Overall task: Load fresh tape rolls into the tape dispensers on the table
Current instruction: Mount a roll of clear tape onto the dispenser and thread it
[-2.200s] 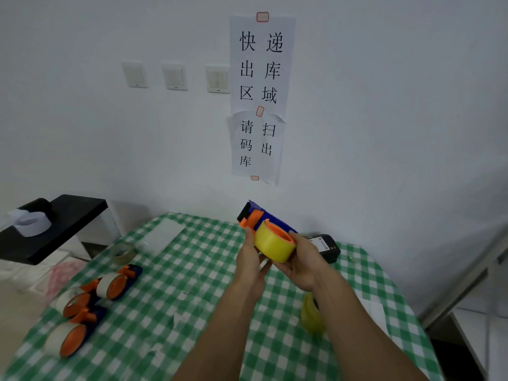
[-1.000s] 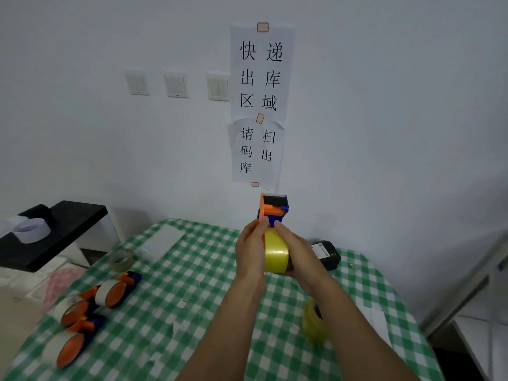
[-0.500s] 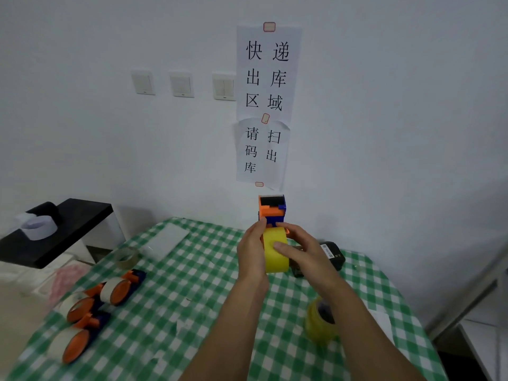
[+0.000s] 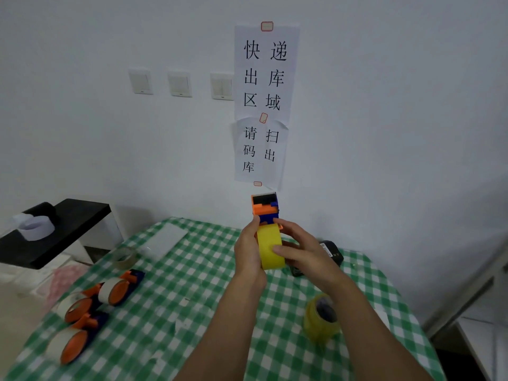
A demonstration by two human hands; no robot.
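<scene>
three dispensers (image 4: 82, 309) sit at the left of the table (image 4: 192, 284), loose tape roll (image 4: 321, 320) front right, held dispenser (image 4: 265, 209) up over the middle, some device (image 4: 332, 253) behind it.

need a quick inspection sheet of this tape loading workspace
surface: table with green checked cloth
job's things: blue-orange dispenser held up, yellow roll on it; three loaded dispensers lie front left; spare yellow rolls front right; clear roll far left
clutter: black device behind the hands; white sheet at far edge
fingers: left hand grips the dispenser; right hand holds the yellow roll
cables: nothing seen
surroundings: white wall with paper signs and switches; black shelf with a white roll to the left
</scene>
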